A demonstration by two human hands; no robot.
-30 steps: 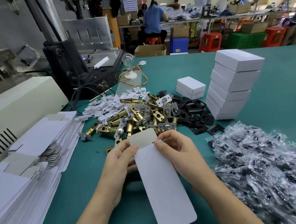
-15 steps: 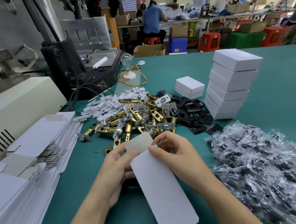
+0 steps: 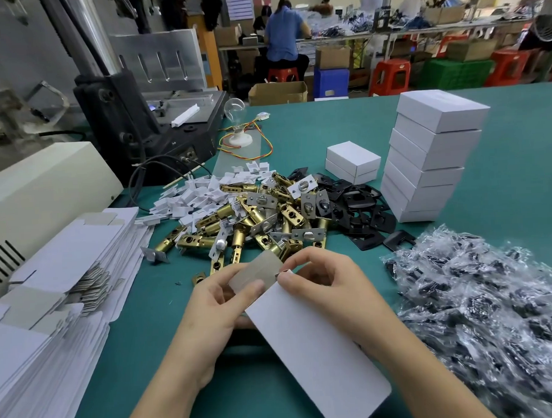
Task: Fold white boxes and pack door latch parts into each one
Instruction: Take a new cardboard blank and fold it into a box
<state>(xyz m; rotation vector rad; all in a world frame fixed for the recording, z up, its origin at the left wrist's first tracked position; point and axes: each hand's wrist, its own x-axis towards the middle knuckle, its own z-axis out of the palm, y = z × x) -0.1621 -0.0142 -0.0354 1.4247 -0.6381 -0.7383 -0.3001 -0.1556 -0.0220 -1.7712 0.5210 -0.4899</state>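
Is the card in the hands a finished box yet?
No, the left hand and right hand hold a flat white card.

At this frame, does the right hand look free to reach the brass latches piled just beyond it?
Probably not right away. The right hand pinches the white box blank together with the left hand. The brass latches lie just past it with nothing between, so letting go should clear the way.

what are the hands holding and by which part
One flat white box blank, at its far end: left hand pinches the grey flap, right hand the edge beside it.
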